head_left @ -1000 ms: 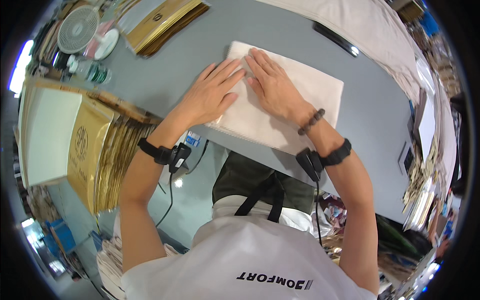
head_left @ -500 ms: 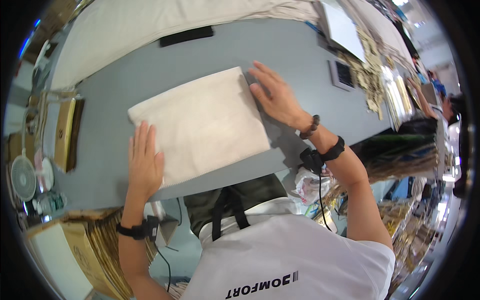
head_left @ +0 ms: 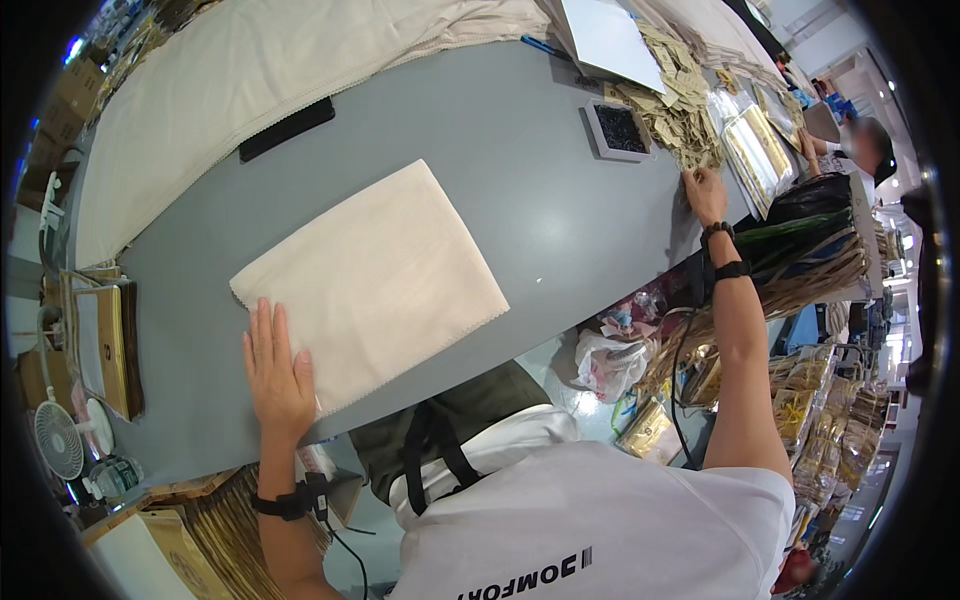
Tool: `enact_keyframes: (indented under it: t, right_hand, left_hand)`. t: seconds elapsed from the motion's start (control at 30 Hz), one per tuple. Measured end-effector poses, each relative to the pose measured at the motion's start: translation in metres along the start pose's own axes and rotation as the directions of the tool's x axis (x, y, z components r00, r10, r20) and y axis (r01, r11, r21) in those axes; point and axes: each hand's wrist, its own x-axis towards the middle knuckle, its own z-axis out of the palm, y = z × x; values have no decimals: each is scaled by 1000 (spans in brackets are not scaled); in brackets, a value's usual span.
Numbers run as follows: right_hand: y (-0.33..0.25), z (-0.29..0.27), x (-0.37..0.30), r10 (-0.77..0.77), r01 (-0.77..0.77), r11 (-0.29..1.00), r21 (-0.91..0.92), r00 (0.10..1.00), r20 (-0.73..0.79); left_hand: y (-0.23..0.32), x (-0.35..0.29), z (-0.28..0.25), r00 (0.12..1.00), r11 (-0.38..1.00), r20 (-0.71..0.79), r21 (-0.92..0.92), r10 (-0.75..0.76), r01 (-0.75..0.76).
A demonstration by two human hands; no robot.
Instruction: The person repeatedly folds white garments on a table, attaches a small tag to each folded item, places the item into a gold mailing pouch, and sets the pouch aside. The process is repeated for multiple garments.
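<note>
Cloth under our left hand (head_left: 277,375), tan heap at our right

We stand at a broad grey worktop (head_left: 560,220). On it, in front of us and to the left, lies the folded cream cloth (head_left: 370,280); its long axis slants from near left to far right. Our left hand is much the nearer to it, resting flat over its left short edge, fingers extended and slightly parted.

Well apart from the cloth, at the right end, spreads a heap of small tan pieces (head_left: 680,95). Our right hand (head_left: 706,195) is at the heap's near edge, fingers drawn together and pointing down; we cannot tell whether they grip a piece.

Beside the heap, on its right, we see clear packets (head_left: 757,150) with something gold-coloured inside. Left of the heap sits a shallow pale tray (head_left: 622,155), and in it are many tiny dark bits (head_left: 620,128), too small for us to identify.
</note>
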Motion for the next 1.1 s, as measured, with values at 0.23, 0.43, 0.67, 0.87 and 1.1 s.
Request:
enact_keyframes:
  t: [0.23, 0.43, 0.67, 0.87, 1.1]
  right_hand:
    - [-18, -27, -25, -60, 92, 990, 106, 961, -270]
    - [-132, -93, -60, -228, 387, 796, 466, 904, -361]
    - [-295, -113, -173, -731, 722, 41, 691, 493, -472]
    - [-308, -102, -216, -964, 781, -130, 611, 46, -263]
    - [-223, -66, -105, -616, 653, 544, 527, 737, -278]
  left_hand:
    - [1, -2, -2, 1000, 1000, -15, -4, 6, -6]
    - [-4, -1, -2, 997, 995, -78, -101, -2, -6]
    - [-12, -5, 4, 991, 979, -124, -203, -50, 24]
    - [-17, -11, 5, 951, 874, -246, -484, -185, 45]
    - [-23, -12, 4, 909, 853, -346, -522, -234, 20]
